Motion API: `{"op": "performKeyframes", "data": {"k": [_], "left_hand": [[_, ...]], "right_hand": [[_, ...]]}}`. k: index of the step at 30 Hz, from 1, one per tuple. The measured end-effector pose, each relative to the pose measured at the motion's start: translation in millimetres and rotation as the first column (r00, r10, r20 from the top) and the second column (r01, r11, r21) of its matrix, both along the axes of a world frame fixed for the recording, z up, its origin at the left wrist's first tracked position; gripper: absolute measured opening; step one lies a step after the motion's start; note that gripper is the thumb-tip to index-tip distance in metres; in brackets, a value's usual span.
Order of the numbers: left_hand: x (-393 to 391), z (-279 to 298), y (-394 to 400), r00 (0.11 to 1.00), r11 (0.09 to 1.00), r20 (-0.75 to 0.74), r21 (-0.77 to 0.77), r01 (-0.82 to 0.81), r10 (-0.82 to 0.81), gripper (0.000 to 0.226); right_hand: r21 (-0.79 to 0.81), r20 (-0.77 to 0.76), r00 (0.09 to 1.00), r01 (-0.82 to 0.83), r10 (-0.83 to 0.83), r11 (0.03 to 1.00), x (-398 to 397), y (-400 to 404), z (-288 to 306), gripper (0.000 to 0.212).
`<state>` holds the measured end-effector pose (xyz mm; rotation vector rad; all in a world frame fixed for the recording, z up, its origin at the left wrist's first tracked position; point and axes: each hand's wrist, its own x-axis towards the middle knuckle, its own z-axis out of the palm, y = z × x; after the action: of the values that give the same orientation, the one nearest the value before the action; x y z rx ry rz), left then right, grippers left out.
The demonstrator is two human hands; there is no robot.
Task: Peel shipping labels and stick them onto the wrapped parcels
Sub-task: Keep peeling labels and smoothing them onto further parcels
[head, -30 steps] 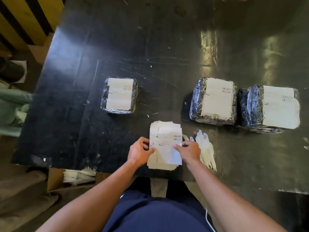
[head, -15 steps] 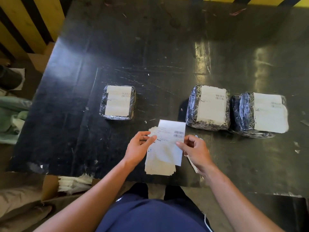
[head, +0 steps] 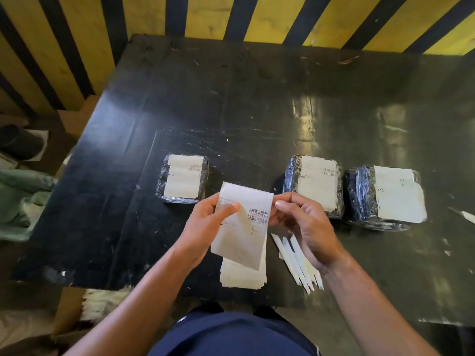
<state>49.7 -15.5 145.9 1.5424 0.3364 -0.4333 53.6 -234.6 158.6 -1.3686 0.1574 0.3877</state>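
Observation:
A white shipping label (head: 244,222) with barcodes is held up above the black table (head: 231,111). My left hand (head: 208,227) pinches its left edge, thumb on the front. My right hand (head: 305,227) pinches the upper right corner. Under the label lies a stack of more labels (head: 241,276) near the table's front edge. Three parcels wrapped in black film stand in a row, each with a white label on top: a small one (head: 182,178) at the left, one (head: 314,183) at the right of centre, and one (head: 385,196) at the far right.
Several peeled white backing strips (head: 300,263) lie on the table under my right wrist. A yellow and black striped wall (head: 231,16) stands behind the table. An open cardboard box (head: 69,312) with white scraps sits on the floor at the front left; green cloth (head: 18,201) lies at the left.
Both hands have lifted the top label off the stack and raised it. My right hand moved from the label's lower edge to its upper right corner. The camera tilted up.

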Motion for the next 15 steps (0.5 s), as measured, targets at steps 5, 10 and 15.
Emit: {"op": "performKeyframes", "data": {"k": [5, 10, 15], "left_hand": [[-5, 6, 2, 1.000, 0.999, 0.005, 0.032, -0.021, 0.021, 0.020], [-7, 6, 1, 1.000, 0.999, -0.009, 0.043, -0.023, 0.023, 0.019], [-9, 3, 2, 1.000, 0.999, -0.017, 0.050, -0.011, 0.012, 0.019]], "right_hand": [[-0.028, 0.027, 0.999, -0.047, 0.047, 0.999, 8, -3, 14, 0.022], [-0.068, 0.018, 0.997, -0.069, 0.070, 0.995, 9, -3, 16, 0.016], [-0.086, 0.013, 0.997, -0.077, 0.078, 0.993, 8, -5, 18, 0.016]]}}
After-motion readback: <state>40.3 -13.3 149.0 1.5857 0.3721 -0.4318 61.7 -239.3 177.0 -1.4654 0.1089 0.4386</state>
